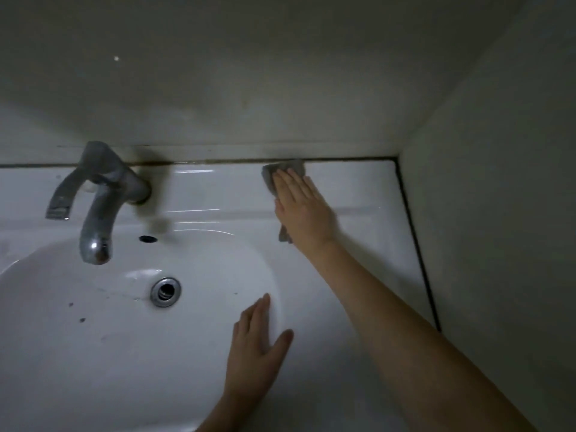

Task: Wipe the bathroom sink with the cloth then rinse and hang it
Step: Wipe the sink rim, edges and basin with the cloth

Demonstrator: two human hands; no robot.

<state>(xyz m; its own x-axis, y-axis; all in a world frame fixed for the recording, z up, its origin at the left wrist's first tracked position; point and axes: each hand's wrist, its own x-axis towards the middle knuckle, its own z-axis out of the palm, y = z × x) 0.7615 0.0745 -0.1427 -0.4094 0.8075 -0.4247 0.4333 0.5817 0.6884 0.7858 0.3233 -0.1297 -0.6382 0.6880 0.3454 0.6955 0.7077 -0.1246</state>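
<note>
A white bathroom sink fills the lower view, its round bowl to the left with a metal drain. A grey cloth lies flat on the back ledge, close to the wall joint. My right hand presses flat on the cloth, fingers together and pointing toward the wall; most of the cloth is hidden beneath it. My left hand rests flat on the right rim of the bowl, fingers extended, holding nothing.
A chrome tap with a lever handle stands at the back left, spout over the bowl. An overflow hole sits below it. Walls close in at the back and right. Dark specks dot the bowl at left.
</note>
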